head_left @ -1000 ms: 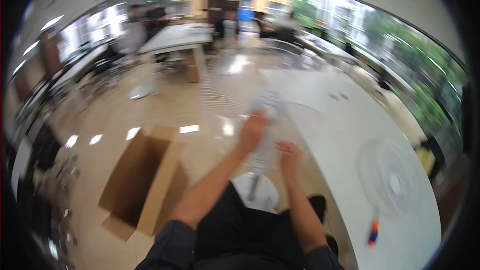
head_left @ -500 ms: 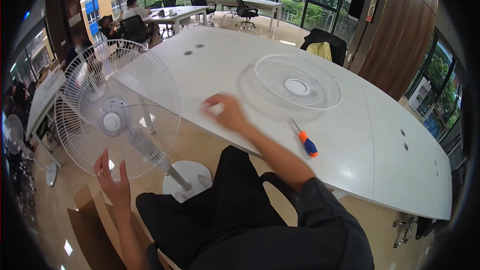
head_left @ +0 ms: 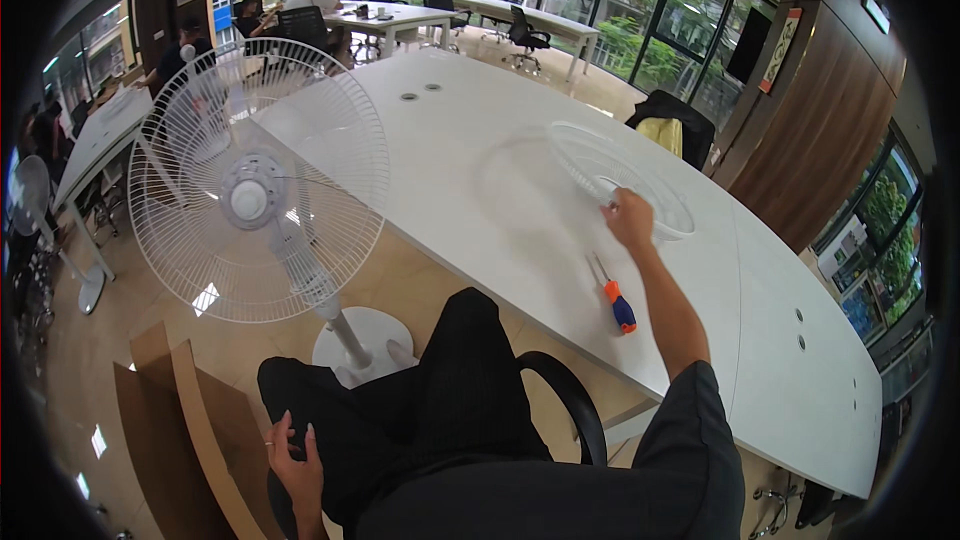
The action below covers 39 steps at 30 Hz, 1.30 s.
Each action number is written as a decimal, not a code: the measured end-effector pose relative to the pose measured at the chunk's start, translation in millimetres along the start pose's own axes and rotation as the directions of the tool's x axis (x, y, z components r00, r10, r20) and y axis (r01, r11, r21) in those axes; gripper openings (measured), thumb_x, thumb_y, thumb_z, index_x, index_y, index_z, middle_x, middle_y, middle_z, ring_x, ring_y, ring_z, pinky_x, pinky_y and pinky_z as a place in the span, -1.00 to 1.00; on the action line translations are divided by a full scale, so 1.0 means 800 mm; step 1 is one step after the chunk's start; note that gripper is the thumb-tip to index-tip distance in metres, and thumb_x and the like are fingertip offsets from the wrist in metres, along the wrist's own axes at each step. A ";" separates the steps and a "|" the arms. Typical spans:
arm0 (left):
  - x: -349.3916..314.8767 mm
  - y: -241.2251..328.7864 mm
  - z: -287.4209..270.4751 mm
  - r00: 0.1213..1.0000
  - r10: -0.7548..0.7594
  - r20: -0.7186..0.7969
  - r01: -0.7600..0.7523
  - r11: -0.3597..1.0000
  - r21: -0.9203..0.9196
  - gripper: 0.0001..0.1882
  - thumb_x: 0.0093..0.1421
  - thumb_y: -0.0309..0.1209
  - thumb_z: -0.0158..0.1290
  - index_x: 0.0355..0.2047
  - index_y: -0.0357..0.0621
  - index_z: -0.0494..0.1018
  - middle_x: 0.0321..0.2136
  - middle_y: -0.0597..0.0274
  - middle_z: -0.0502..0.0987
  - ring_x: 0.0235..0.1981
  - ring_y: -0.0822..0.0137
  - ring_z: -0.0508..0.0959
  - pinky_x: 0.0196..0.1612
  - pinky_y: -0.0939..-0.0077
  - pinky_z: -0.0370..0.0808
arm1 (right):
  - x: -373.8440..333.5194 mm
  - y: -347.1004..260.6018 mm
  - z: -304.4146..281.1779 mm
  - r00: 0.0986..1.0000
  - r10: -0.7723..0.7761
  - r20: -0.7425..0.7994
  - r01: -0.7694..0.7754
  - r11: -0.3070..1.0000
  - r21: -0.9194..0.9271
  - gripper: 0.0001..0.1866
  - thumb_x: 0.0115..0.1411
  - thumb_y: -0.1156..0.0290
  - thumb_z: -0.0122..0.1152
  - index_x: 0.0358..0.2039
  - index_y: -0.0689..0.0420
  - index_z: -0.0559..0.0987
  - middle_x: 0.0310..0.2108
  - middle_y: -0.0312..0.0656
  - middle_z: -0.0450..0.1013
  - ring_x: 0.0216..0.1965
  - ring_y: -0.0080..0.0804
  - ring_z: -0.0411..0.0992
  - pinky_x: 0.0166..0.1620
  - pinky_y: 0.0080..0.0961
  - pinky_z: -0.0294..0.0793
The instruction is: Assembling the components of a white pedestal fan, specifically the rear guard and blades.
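Observation:
My right hand is closed on the near edge of a white round fan grille over the white table. The grille stands tilted, its near part hidden by my fingers. My left hand rests low by my left thigh, fingers apart and holding nothing. To the left stands a white pedestal fan with a wire cage around its pale hub. Its round white base is on the floor by my legs. On the table, close to my right forearm, lies a screwdriver with an orange and blue handle.
The long white table spreads ahead and to the right. An opened cardboard box stands on the floor at lower left. A black chair armrest is beside my right leg. Further back are desks, office chairs and several people.
My right hand has moved right from beside the fan to the grille, which was lying flatter and is now tilted. My left hand has dropped from the fan cage to my thigh.

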<state>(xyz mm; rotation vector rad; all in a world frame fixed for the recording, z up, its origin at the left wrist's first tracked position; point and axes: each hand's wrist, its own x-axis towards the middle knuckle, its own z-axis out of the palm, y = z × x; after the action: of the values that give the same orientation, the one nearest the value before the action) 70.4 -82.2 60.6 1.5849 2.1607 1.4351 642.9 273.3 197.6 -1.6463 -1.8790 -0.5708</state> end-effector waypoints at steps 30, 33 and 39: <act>0.051 0.105 0.020 0.765 0.398 0.507 0.621 -0.247 -0.743 -0.15 0.32 0.24 -0.36 0.34 -0.22 0.02 0.19 -0.21 0.29 0.15 -0.15 0.35 0.14 -0.06 0.38 | -0.137 -0.238 -0.433 0.439 -0.865 -0.243 0.888 0.377 0.262 -0.73 -0.10 0.28 0.47 -0.64 -0.04 0.47 -0.70 -0.43 0.29 -0.66 -0.51 0.37 -0.51 -0.52 0.46; 0.065 0.094 -0.005 0.840 0.401 0.366 0.503 -0.322 -0.802 -0.16 0.31 0.21 -0.33 0.35 -0.21 0.02 0.23 -0.18 0.26 0.22 -0.14 0.31 0.22 -0.08 0.33 | -0.135 -0.245 -0.428 0.312 -0.942 -0.123 0.926 0.272 0.263 -0.68 -0.10 0.27 0.47 -0.66 -0.03 0.42 -0.71 -0.44 0.28 -0.68 -0.52 0.35 -0.56 -0.54 0.40; 0.057 0.003 0.049 0.980 -0.018 0.200 0.200 0.009 -0.980 -0.35 0.38 -0.04 -0.21 0.32 -0.21 0.10 0.18 -0.07 0.33 0.20 0.01 0.35 0.25 0.09 0.31 | -0.132 -0.248 -0.405 0.450 -0.858 -0.248 0.716 0.180 0.674 -0.64 -0.19 0.26 0.52 -0.68 0.05 0.42 -0.73 -0.38 0.31 -0.70 -0.48 0.38 -0.59 -0.51 0.37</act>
<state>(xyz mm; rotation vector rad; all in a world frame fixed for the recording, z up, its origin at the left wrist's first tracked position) 73.6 -21.9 60.1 0.7519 0.5088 1.9309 499.8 -46.1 379.5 -0.0500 -2.5835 0.0370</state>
